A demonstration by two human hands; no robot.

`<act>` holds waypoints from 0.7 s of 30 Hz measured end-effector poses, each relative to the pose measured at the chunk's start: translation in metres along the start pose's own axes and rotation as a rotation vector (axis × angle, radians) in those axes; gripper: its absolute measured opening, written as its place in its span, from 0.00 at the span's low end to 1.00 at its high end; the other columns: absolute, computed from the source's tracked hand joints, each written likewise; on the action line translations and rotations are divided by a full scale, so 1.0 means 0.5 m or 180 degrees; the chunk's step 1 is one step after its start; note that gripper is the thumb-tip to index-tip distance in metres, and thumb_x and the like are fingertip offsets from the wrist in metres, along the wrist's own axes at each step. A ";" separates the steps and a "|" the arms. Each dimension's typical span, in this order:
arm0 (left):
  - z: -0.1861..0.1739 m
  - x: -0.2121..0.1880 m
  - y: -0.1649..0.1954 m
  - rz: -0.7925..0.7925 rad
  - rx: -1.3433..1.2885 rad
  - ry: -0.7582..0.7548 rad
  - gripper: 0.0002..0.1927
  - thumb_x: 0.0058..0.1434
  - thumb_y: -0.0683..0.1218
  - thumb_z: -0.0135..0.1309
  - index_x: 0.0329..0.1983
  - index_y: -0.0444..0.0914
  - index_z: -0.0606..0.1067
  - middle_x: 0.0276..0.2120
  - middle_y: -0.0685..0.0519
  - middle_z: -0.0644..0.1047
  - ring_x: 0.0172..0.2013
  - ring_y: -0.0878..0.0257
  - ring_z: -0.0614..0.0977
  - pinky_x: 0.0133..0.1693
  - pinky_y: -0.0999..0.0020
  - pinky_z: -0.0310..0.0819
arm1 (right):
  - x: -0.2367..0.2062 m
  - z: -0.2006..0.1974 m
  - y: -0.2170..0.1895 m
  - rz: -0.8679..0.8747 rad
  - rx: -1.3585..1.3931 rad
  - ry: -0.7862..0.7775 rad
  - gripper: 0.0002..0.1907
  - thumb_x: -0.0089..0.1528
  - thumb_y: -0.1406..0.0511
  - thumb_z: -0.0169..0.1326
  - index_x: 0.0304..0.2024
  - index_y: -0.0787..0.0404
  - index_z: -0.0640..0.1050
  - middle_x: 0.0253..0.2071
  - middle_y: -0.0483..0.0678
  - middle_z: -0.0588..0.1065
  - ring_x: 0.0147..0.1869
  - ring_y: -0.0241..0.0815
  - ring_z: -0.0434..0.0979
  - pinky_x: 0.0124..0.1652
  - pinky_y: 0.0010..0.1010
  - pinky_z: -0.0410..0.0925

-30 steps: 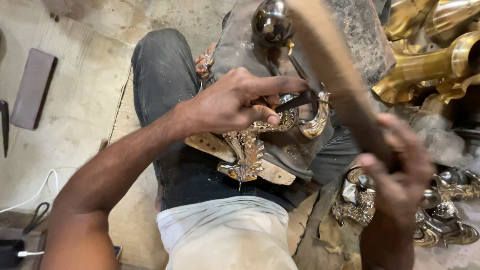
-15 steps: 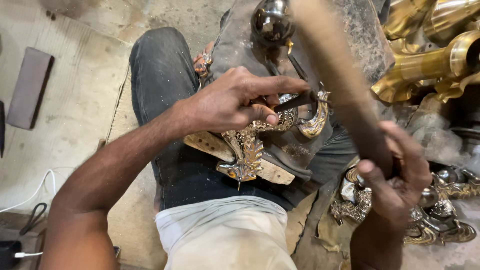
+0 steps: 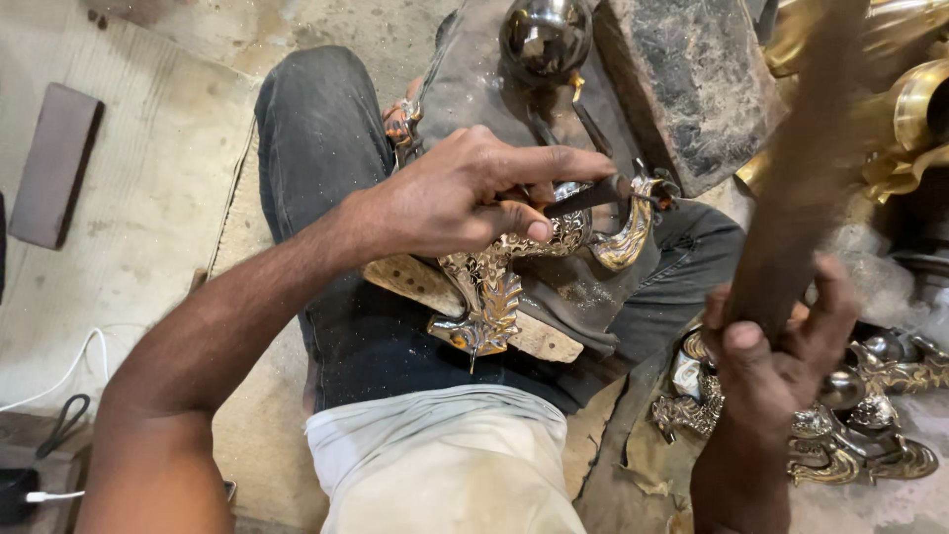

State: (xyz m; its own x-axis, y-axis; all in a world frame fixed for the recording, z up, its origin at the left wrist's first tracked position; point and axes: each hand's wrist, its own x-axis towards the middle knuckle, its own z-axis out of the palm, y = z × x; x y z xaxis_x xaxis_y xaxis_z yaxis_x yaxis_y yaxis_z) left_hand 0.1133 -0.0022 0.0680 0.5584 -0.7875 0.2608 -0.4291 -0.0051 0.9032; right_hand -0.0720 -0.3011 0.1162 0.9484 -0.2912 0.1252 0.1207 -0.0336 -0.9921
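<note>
Left hand (image 3: 465,203) pinches a dark punch (image 3: 593,195) against the ornate brass casting (image 3: 494,287); right hand (image 3: 781,346) grips a wooden mallet (image 3: 801,188) tightly.

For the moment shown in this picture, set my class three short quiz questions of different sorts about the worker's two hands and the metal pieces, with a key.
1. True or false: the left hand presses a dark slim metal punch against the ornate gold and silver cast metal piece.
2. What does the right hand grip?
A. a long brown wooden stick
B. a white cable
C. a glass jar
3. Fill in: the ornate piece rests on a pale wooden block laid across the person's ____.

Key: 1 true; 2 A; 3 lap.
</note>
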 end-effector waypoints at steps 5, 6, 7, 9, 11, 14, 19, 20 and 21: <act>-0.002 0.000 0.000 0.0206 -0.0029 0.0027 0.31 0.65 0.59 0.58 0.71 0.49 0.68 0.41 0.54 0.86 0.31 0.62 0.86 0.36 0.59 0.76 | 0.000 0.022 -0.012 -0.0148 -0.0581 -0.0199 0.33 0.64 0.63 0.68 0.67 0.64 0.69 0.46 0.48 0.78 0.40 0.34 0.77 0.39 0.20 0.69; -0.002 0.000 0.002 -0.0061 -0.0041 -0.0054 0.32 0.63 0.59 0.59 0.70 0.49 0.69 0.37 0.54 0.87 0.27 0.60 0.85 0.33 0.56 0.74 | 0.001 0.020 -0.016 -0.0113 -0.0072 0.0054 0.34 0.63 0.61 0.69 0.67 0.62 0.68 0.46 0.45 0.77 0.37 0.32 0.77 0.34 0.18 0.69; -0.002 0.001 0.003 0.0031 -0.0081 -0.0030 0.32 0.64 0.59 0.59 0.70 0.49 0.69 0.37 0.54 0.86 0.29 0.62 0.86 0.34 0.57 0.75 | -0.001 0.021 -0.011 -0.0091 -0.0550 -0.0246 0.34 0.64 0.62 0.67 0.67 0.64 0.68 0.45 0.46 0.77 0.38 0.33 0.76 0.37 0.20 0.68; -0.005 0.002 0.007 0.0220 -0.0147 0.0001 0.32 0.66 0.58 0.60 0.72 0.49 0.68 0.38 0.53 0.86 0.34 0.64 0.88 0.36 0.59 0.77 | -0.002 0.008 -0.007 -0.0107 -0.1115 -0.0563 0.33 0.65 0.62 0.66 0.67 0.67 0.69 0.45 0.49 0.77 0.39 0.35 0.75 0.39 0.21 0.68; -0.005 0.003 0.010 0.0114 -0.0130 -0.0014 0.32 0.64 0.57 0.60 0.71 0.49 0.68 0.38 0.53 0.86 0.31 0.65 0.87 0.34 0.59 0.76 | -0.007 -0.007 0.009 -0.0230 -0.0919 -0.0318 0.32 0.66 0.61 0.66 0.67 0.67 0.69 0.47 0.49 0.77 0.39 0.34 0.77 0.37 0.20 0.69; -0.004 0.002 0.012 -0.0034 -0.0058 -0.0040 0.33 0.62 0.56 0.61 0.70 0.49 0.69 0.37 0.53 0.86 0.28 0.63 0.85 0.33 0.58 0.73 | -0.008 -0.034 0.029 -0.0138 -0.0694 -0.0386 0.32 0.64 0.61 0.66 0.66 0.66 0.70 0.52 0.48 0.74 0.36 0.33 0.77 0.31 0.19 0.69; 0.003 -0.001 0.004 0.0318 -0.0039 0.0091 0.31 0.66 0.55 0.59 0.72 0.51 0.67 0.48 0.54 0.85 0.36 0.66 0.87 0.41 0.61 0.79 | 0.003 -0.022 0.035 -0.0487 -0.0727 -0.0292 0.29 0.67 0.63 0.66 0.66 0.63 0.69 0.53 0.51 0.75 0.44 0.38 0.77 0.41 0.25 0.72; 0.004 -0.001 0.002 0.0044 0.0014 -0.0002 0.32 0.64 0.56 0.60 0.71 0.51 0.68 0.42 0.54 0.86 0.32 0.65 0.87 0.37 0.59 0.76 | 0.004 -0.009 0.033 -0.0335 -0.0326 -0.0220 0.30 0.65 0.62 0.66 0.65 0.58 0.68 0.49 0.47 0.75 0.39 0.35 0.77 0.35 0.22 0.72; 0.005 -0.001 0.000 -0.0233 0.0072 -0.0090 0.33 0.61 0.56 0.61 0.70 0.52 0.70 0.36 0.55 0.86 0.29 0.64 0.86 0.33 0.56 0.74 | 0.008 0.004 0.029 -0.0183 0.0086 -0.0161 0.32 0.62 0.61 0.67 0.64 0.53 0.66 0.44 0.44 0.75 0.35 0.32 0.77 0.28 0.19 0.72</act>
State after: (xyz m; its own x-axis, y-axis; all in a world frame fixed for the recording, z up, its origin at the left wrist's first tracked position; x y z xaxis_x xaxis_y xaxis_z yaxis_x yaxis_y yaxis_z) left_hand 0.1111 -0.0034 0.0671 0.5687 -0.8016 0.1845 -0.4040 -0.0768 0.9115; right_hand -0.0658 -0.3008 0.1024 0.9532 -0.2409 0.1827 0.1826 -0.0227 -0.9829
